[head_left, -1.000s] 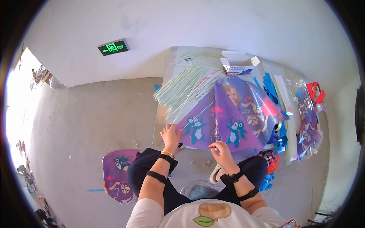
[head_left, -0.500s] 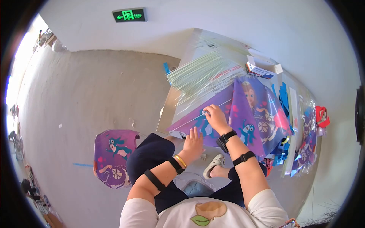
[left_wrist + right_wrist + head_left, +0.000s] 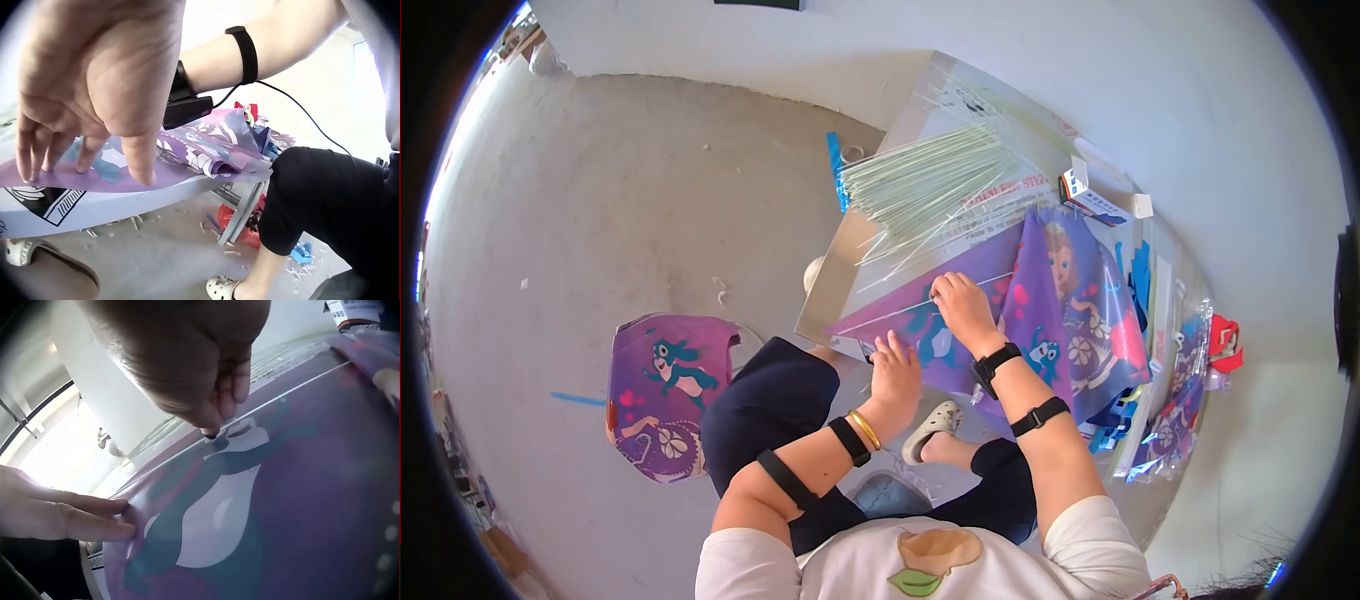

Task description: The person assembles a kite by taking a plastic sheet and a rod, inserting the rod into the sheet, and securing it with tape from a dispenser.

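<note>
A purple sheet printed with blue cartoon figures [image 3: 938, 340] lies over the table's near edge, a thin white rod [image 3: 875, 322] running along its upper left side. The left hand [image 3: 894, 378] rests its spread fingertips on the sheet near this edge; in the left wrist view, the palm [image 3: 100, 75] and straight fingers show above it. The right hand [image 3: 964, 312] has curled fingers at the rod, higher up the sheet. In the right wrist view, the fingertips of the right hand [image 3: 187, 369] meet the rod [image 3: 294, 390]; a small dark spot shows there, unclear.
A bundle of pale thin rods [image 3: 930, 180] lies farther back, with an open white box [image 3: 1095, 200] to its right. Blue strips [image 3: 1140, 285] and plastic-wrapped sheets [image 3: 1175, 425] lie at the right. Another printed sheet [image 3: 665, 390] is at the left, beside the person's knee.
The right hand has moved from the sheet's lower edge up and left to the rod. The left hand has left the sheet's left corner and come farther right. The head view has shifted.
</note>
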The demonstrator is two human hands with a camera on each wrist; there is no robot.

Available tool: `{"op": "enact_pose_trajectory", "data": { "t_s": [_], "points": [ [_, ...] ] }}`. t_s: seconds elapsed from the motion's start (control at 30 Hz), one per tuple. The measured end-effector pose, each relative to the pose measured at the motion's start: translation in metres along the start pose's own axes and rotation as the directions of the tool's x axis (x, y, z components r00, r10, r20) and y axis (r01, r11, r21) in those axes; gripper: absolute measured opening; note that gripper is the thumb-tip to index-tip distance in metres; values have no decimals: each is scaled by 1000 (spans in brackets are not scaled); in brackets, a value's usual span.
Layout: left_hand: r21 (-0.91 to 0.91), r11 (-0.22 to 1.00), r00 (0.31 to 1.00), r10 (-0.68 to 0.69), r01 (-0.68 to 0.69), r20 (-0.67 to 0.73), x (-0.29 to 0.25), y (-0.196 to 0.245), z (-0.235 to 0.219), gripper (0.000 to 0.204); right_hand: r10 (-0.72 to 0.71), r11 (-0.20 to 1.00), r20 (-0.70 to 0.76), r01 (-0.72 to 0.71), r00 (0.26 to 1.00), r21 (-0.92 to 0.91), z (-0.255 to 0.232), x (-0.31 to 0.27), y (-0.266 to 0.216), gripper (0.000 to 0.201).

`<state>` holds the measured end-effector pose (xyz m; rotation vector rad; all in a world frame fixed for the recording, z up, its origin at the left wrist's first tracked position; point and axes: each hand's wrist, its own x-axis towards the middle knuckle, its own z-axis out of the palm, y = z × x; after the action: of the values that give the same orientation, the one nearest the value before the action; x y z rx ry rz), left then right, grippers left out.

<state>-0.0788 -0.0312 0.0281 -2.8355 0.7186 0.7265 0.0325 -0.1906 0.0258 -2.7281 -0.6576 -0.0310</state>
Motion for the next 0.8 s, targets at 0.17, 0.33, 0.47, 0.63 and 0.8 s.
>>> {"op": "enact_pose_trajectory", "data": {
  "t_s": [0.17, 0.33, 0.47, 0.63, 0.8],
  "points": [
    [33, 999, 1000, -6, 6, 11, 0, 1, -1, 83, -24, 1000, -24, 24, 999, -12, -7, -4, 2, 14],
    [12, 1000, 1000, -3, 3, 21, 0, 0, -4, 82, 121, 989, -107, -111, 987, 99, -7, -17, 3, 15],
    [18, 1000, 999, -20, 21, -31, 0, -1, -6, 83, 334, 929, -55, -318, 941, 188, 3, -21, 1, 16],
    [39, 996, 997, -81, 80, 10, 4, -3, -4, 82, 508, 839, -60, -477, 859, 262, 30, -25, 9, 14],
    [45, 992, 990, -125, 122, 66, 5, -6, -4, 81, 535, 829, -100, -499, 839, 253, 31, -14, 12, 12]
  ]
}}
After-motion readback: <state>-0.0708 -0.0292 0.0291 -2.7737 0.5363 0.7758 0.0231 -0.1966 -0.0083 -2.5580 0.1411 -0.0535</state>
